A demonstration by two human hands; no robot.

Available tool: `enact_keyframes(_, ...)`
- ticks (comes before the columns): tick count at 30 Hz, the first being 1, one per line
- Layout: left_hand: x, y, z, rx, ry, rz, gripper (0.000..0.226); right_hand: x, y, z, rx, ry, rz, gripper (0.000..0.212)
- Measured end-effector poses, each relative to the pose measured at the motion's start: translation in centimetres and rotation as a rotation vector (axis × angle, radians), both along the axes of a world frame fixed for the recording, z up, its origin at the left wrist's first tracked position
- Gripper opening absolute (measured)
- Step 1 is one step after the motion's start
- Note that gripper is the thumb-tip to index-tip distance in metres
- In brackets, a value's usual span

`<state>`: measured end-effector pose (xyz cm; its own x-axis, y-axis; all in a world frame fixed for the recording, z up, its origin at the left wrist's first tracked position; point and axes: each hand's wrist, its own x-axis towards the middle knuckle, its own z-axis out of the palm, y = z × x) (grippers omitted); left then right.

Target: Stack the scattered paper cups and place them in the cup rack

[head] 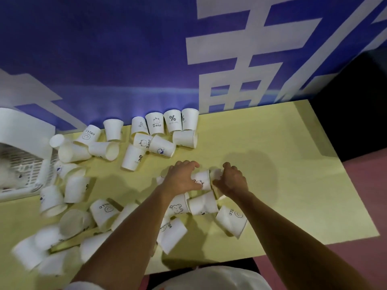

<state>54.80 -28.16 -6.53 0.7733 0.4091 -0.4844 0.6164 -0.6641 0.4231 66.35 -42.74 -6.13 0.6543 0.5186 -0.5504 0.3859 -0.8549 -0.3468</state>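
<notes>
Yellow tabletop (293, 164) is strewn with white paper cups (134, 158), most of them lying on their sides, a few printed with "Bear", "HELLO" or a percent sign. A short row of them stands upright along the far edge, against a blue banner (104, 49) with large white characters. Near the middle, the left hand (182, 178) curls its fingers and thumb around a bear-print cup (203, 178) that lies sideways. Just to its right, the right hand (232, 182) grips a second cup (215, 174), and the two cups touch between the hands. More cups lie in a heap right below the hands and under the forearms. The cup rack (23, 162), a white latticed plastic piece, sits at the left edge of the tabletop, well apart from the hands, with loose cups tumbled just beside it
</notes>
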Motion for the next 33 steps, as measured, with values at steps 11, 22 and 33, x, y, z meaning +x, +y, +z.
enact_keyframes(11,2.7,0.5,-0.3,0.051,0.044,0.004,0.075,3.5,0.9,-0.4,0.182,0.037,-0.14,0.053)
enact_keyframes(22,-0.1,3.8,4.3,0.074,-0.167,0.205,0.07,2.5,2.9,3.5,0.431,-0.051,-0.102,0.073)
enact_keyframes(33,-15.7,8.3,8.0,0.041,-0.216,0.46,0.065,-9.8,10.3,6.6,0.506,-0.003,0.046,0.061)
